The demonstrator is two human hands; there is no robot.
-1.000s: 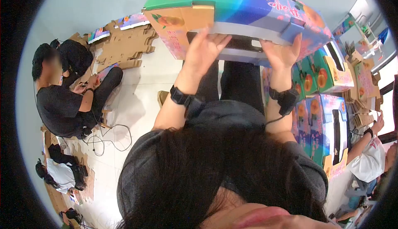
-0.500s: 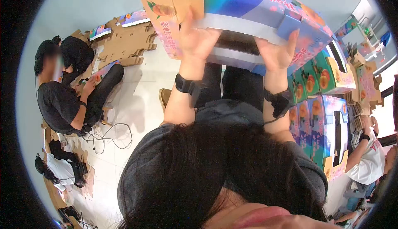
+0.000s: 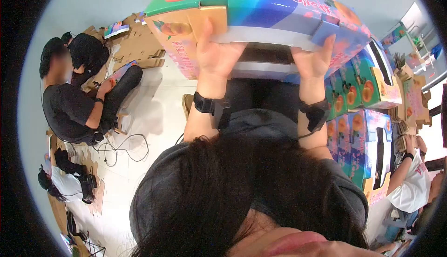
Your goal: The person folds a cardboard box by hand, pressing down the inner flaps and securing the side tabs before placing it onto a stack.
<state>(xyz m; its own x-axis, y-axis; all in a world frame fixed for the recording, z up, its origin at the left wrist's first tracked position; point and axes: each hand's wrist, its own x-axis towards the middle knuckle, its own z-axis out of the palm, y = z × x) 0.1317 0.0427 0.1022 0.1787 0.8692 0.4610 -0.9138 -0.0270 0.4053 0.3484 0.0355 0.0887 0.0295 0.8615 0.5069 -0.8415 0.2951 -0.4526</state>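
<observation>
A colourful cardboard fruit box (image 3: pixel 270 13), printed with peaches in green, blue and pink, is held up in front of me by both hands. My left hand (image 3: pixel 216 57) grips the left part of its near side, thumb up against the tan flap and fingers hidden under the white edge. On the right, my right hand (image 3: pixel 313 61) holds the same side, its thumb by the blue tab and its fingers out of sight. Between the hands a dark slot-like opening (image 3: pixel 267 54) shows in the box. Both wrists wear black straps with small devices.
Similar peach boxes (image 3: pixel 356 145) stand stacked at my right. Flattened cardboard (image 3: pixel 139 47) lies on the floor at far left. A seated person (image 3: pixel 70 103) handles a printed piece there, near a loose cable (image 3: pixel 125 150). Another person (image 3: pixel 412 187) works at far right.
The box has shifted slightly left and a little down in view, with both hands still on it. The seated person on the left has moved slightly.
</observation>
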